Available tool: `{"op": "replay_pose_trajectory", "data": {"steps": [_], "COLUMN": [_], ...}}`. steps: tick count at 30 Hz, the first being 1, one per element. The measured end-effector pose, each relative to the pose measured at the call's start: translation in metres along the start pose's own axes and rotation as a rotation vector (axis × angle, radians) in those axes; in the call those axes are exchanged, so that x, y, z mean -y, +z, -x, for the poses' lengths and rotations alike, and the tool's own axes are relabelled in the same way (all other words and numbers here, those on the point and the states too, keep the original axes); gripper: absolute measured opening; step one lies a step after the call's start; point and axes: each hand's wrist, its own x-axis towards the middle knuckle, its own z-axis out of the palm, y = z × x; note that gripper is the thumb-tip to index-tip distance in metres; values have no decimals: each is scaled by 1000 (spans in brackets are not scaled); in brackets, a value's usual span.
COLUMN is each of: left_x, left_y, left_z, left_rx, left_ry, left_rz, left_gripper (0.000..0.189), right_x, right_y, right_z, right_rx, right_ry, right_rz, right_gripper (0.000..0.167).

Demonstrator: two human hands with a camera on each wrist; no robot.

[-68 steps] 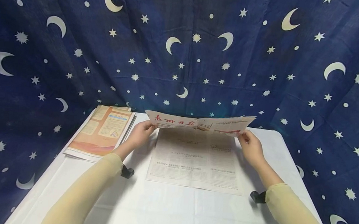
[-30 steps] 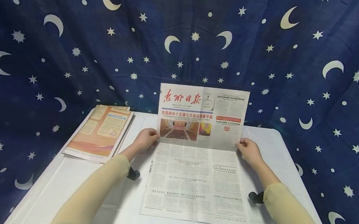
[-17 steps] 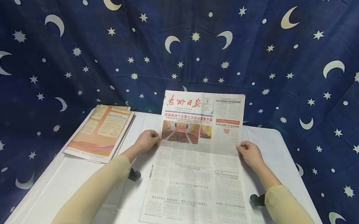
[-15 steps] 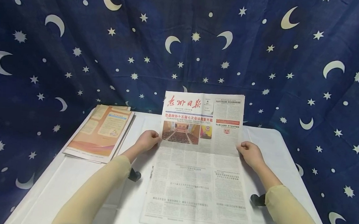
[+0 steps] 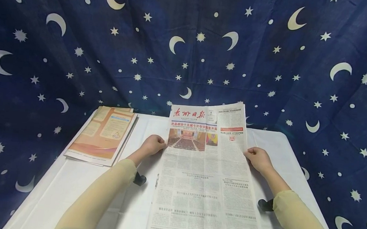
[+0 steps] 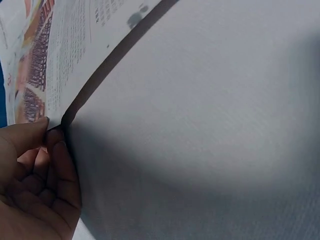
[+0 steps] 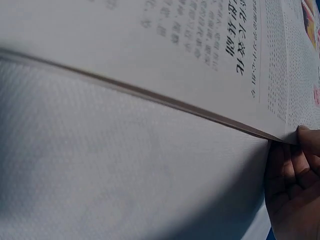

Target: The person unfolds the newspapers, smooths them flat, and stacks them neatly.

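Head view: a newspaper (image 5: 205, 173) was spread down the middle of the white table (image 5: 69, 188), front page up, with the top part lifted off the surface and leaning back toward 12 o'clock. It was pinched at both side edges, roughly at the fold line. The left hand (image 5: 153, 145) was curled on the edge at 9 o'clock, the right hand (image 5: 257, 158) on the edge at 3 o'clock. A stack of magazines (image 5: 103, 135) was lying at about 10 o'clock from the paper, well apart from it. A dark blue cloth with moons and stars (image 5: 188, 51) was hung behind everything.

Left wrist view: the paper's edge (image 6: 75, 107) was seen clamped between thumb and fingertips (image 6: 60, 150), the rest of the fingers curled in loosely. The edge was raised a bit, going by the thin shadow thrown on the table (image 6: 210, 125).

Right wrist view: same story. The sheet edge (image 7: 165, 97) was nipped by the fingertips (image 7: 305, 137) at the far right, with the fingers folded under it; the thumb couldn't really be made out.

Handling guess: very light, floppy and thin stuff, easily torn or creased if tugged unevenly. It'd probably be best held at both side edges at once, near the fold, so the sheets are kept together and sagging in the middle is avoided. Not slippery, a light pinch looked like enough.
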Motion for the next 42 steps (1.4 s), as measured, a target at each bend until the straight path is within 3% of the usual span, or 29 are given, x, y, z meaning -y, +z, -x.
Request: {"op": "replay_pose_trajectory", "data": {"steps": [8, 14, 20, 28, 42], "left_x": [-5, -6, -9, -14, -15], "left_y": [0, 6, 10, 12, 18], "left_z": [6, 5, 5, 11, 17], "left_rx": [-7, -26, -21, -2, -5], "left_ry": [-16, -6, 15, 60, 158], "left_rz": [-36, -72, -140, -225, -329], "left_gripper": [17, 45, 49, 50, 47], "right_x": [-1, -3, -4, -5, -1], "right_y": [2, 1, 0, -1, -6], "right_z": [0, 0, 0, 0, 9], "right_rx": [10, 22, 27, 42, 29], "right_ry": [7, 9, 32, 75, 31], "right_rz": [14, 41, 73, 83, 137], "right_gripper": [26, 25, 25, 22, 21]}}
